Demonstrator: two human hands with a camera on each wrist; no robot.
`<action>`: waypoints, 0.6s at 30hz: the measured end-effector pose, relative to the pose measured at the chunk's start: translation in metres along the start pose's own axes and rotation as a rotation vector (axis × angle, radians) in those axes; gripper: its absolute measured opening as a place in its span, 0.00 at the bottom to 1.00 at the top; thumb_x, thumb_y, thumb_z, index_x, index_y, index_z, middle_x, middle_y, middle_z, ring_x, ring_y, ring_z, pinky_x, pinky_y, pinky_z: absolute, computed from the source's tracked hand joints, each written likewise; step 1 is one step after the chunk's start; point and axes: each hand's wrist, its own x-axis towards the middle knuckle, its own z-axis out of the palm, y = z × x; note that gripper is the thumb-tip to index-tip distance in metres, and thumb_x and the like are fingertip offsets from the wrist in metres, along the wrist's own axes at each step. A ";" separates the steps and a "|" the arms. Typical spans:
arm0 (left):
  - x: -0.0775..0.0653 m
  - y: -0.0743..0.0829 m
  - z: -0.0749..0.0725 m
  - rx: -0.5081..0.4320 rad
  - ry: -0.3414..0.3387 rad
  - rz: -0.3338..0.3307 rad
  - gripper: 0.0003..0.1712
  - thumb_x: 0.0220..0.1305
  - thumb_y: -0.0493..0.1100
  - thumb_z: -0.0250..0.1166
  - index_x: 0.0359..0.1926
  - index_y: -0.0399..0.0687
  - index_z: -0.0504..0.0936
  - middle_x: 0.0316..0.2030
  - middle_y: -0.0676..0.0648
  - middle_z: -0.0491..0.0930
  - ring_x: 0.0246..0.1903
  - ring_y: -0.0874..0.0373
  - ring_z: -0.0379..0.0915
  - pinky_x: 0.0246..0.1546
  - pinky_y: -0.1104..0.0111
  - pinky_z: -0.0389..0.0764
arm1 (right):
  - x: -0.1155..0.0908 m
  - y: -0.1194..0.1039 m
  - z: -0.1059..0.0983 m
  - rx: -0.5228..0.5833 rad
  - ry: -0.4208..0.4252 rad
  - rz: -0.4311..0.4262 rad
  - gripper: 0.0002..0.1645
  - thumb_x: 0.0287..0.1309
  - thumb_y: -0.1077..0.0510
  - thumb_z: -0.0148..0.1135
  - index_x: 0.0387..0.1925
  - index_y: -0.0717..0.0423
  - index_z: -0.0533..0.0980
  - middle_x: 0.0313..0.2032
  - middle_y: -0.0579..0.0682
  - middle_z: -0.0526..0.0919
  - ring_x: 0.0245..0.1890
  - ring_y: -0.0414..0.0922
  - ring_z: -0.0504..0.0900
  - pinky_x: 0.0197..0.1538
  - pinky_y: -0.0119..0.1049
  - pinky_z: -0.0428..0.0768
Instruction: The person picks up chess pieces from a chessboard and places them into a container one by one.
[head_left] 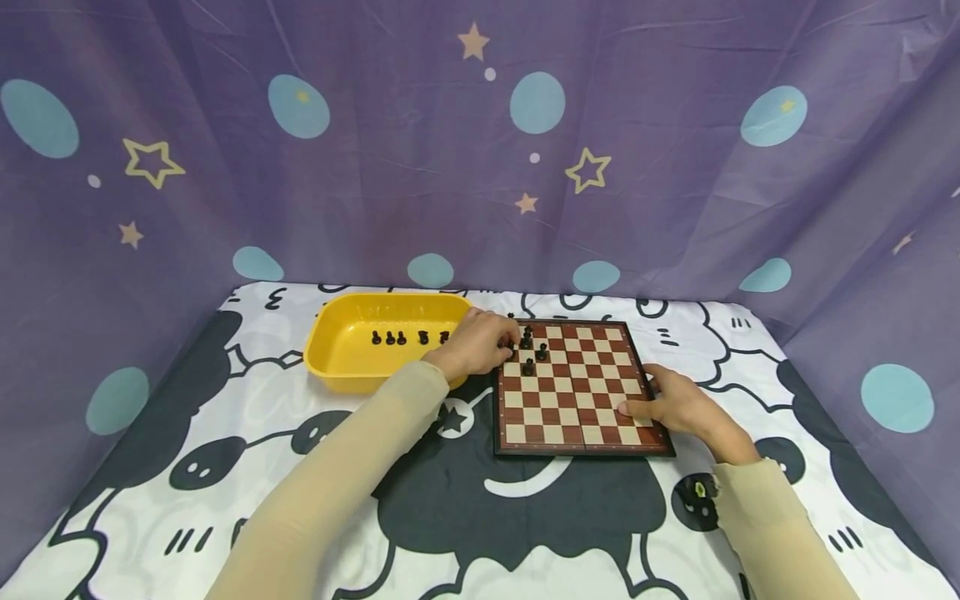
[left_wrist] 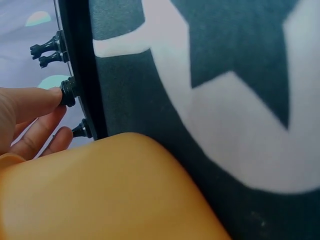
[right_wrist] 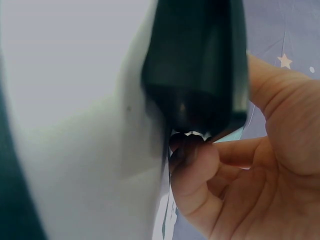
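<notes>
A brown-and-cream chessboard (head_left: 557,400) with a black rim lies on the table. At its far left part, my left hand (head_left: 474,340) pinches a black chess piece (left_wrist: 69,94) between thumb and fingers. In the left wrist view that piece stands against the board, its kind mostly hidden by the fingertips. Other black pieces (head_left: 528,367) stand upright close by on the board. My right hand (head_left: 681,406) grips the board's right edge, thumb on top. From the right wrist view, its fingers (right_wrist: 195,172) curl beneath the board's dark edge.
Left of the board is a yellow tray (head_left: 330,379) with several black pieces (head_left: 390,338) inside. My left forearm crosses over the tray's near right corner. A cartoon-print cloth (head_left: 525,517) covers the table, and a purple curtain (head_left: 420,167) hangs behind.
</notes>
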 end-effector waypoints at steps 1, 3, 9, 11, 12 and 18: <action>0.000 0.000 -0.001 -0.007 0.003 0.002 0.12 0.61 0.42 0.65 0.47 0.54 0.83 0.37 0.56 0.82 0.39 0.60 0.73 0.56 0.62 0.62 | 0.000 0.000 0.000 0.001 -0.001 -0.003 0.59 0.48 0.37 0.70 0.66 0.71 0.55 0.46 0.66 0.75 0.41 0.53 0.77 0.45 0.50 0.74; -0.002 0.001 -0.002 -0.029 0.009 0.005 0.13 0.61 0.41 0.64 0.47 0.53 0.83 0.38 0.55 0.81 0.39 0.59 0.73 0.53 0.63 0.66 | -0.001 0.000 0.000 0.001 0.000 -0.006 0.58 0.48 0.37 0.70 0.66 0.72 0.56 0.46 0.66 0.75 0.41 0.53 0.77 0.45 0.49 0.74; -0.009 0.005 -0.011 -0.102 0.019 0.029 0.13 0.60 0.37 0.63 0.47 0.48 0.83 0.38 0.52 0.80 0.37 0.59 0.71 0.42 0.66 0.74 | -0.001 -0.001 0.000 -0.002 -0.004 0.006 0.60 0.48 0.36 0.70 0.67 0.72 0.55 0.48 0.67 0.74 0.43 0.55 0.76 0.47 0.51 0.73; -0.012 0.006 -0.014 -0.102 0.018 0.035 0.13 0.60 0.37 0.63 0.47 0.48 0.83 0.38 0.53 0.80 0.37 0.59 0.71 0.42 0.66 0.74 | 0.000 0.000 0.000 -0.004 -0.005 0.011 0.60 0.48 0.36 0.69 0.67 0.71 0.54 0.49 0.67 0.74 0.44 0.55 0.75 0.47 0.52 0.73; -0.014 0.006 -0.016 -0.104 0.016 0.037 0.13 0.61 0.37 0.63 0.47 0.48 0.83 0.38 0.52 0.80 0.38 0.59 0.71 0.42 0.66 0.74 | -0.001 0.000 0.000 -0.007 -0.005 0.014 0.60 0.47 0.35 0.69 0.67 0.71 0.54 0.49 0.67 0.74 0.44 0.55 0.75 0.47 0.52 0.73; -0.027 0.006 -0.028 -0.116 0.029 0.039 0.13 0.63 0.38 0.63 0.48 0.46 0.82 0.41 0.52 0.79 0.39 0.59 0.72 0.43 0.65 0.74 | 0.000 0.000 0.000 -0.011 -0.005 0.008 0.60 0.47 0.35 0.69 0.67 0.71 0.55 0.49 0.67 0.74 0.44 0.56 0.75 0.48 0.52 0.73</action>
